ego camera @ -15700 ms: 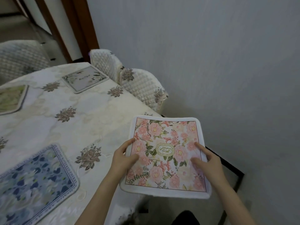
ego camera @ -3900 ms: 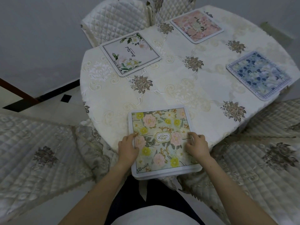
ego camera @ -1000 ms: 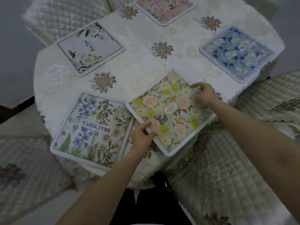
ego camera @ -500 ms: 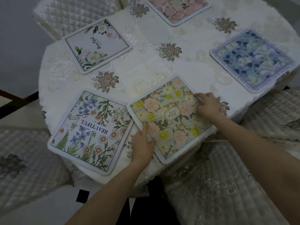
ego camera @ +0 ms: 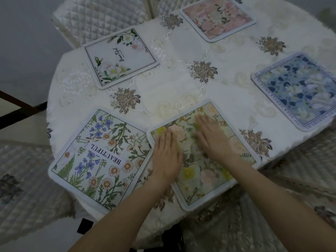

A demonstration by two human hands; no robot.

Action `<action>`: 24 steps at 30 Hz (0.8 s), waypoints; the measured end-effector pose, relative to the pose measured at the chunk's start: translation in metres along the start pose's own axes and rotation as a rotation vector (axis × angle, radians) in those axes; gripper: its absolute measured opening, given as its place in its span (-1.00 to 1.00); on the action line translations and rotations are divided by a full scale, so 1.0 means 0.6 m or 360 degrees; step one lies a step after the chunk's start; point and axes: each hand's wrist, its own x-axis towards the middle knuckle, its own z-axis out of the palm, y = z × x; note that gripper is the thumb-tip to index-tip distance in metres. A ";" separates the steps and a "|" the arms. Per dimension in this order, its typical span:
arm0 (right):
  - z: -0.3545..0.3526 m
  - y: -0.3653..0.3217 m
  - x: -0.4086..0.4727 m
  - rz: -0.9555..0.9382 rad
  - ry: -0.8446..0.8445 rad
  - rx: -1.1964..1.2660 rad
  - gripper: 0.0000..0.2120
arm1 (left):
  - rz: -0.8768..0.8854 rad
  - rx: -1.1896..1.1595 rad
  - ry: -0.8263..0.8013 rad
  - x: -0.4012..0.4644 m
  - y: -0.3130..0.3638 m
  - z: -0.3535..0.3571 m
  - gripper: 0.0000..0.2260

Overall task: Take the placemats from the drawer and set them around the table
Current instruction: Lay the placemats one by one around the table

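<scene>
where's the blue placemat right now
In the head view the blue placemat lies flat at the table's right edge, right of the yellow floral placemat under both hands and below the pink placemat.

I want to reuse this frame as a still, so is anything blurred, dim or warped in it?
Head view: both hands, left hand and right hand, are smeared by motion blur on the yellow-flowered placemat, softening its print; the BEAUTIFUL placemat reads sharp. Head view: lighting is dim and flat, without glare. Head view: wide-angle bending curves the table edges.
</scene>
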 end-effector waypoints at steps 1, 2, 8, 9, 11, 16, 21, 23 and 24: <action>0.008 -0.021 0.025 -0.0094 -0.0018 0.0066 -0.43 | 0.0000 -0.0024 -0.0028 0.022 0.003 0.007 -0.42; 0.019 -0.039 0.048 -0.0177 -0.0032 0.0119 -0.45 | 0.0030 -0.0017 -0.0046 0.044 0.005 0.013 -0.42; 0.091 -0.030 0.094 -0.0274 -0.0131 -0.0002 -0.45 | 0.0070 -0.0020 0.0013 0.082 -0.005 0.053 -0.42; 0.089 -0.017 0.097 -0.0281 -0.0136 -0.0069 -0.42 | 0.0049 -0.0003 0.0032 0.081 -0.009 0.058 -0.42; 0.073 0.020 0.108 -0.0255 -0.0118 -0.0194 -0.38 | 0.0019 0.0037 0.0050 0.079 -0.020 0.064 -0.42; 0.027 0.111 0.119 0.0026 -0.0047 -0.0293 -0.41 | -0.0117 0.0044 0.0049 0.045 -0.062 0.056 -0.36; 0.019 0.112 0.123 0.0061 -0.0071 -0.0316 -0.38 | -0.0092 0.0121 -0.0008 0.044 -0.078 0.041 -0.35; 0.014 0.088 0.107 0.0122 -0.0021 -0.0270 -0.39 | -0.0098 0.0158 -0.0001 0.041 -0.065 0.028 -0.37; 0.017 0.066 0.088 0.0118 0.0007 -0.0247 -0.41 | -0.0068 0.0156 0.0032 0.032 -0.051 0.022 -0.39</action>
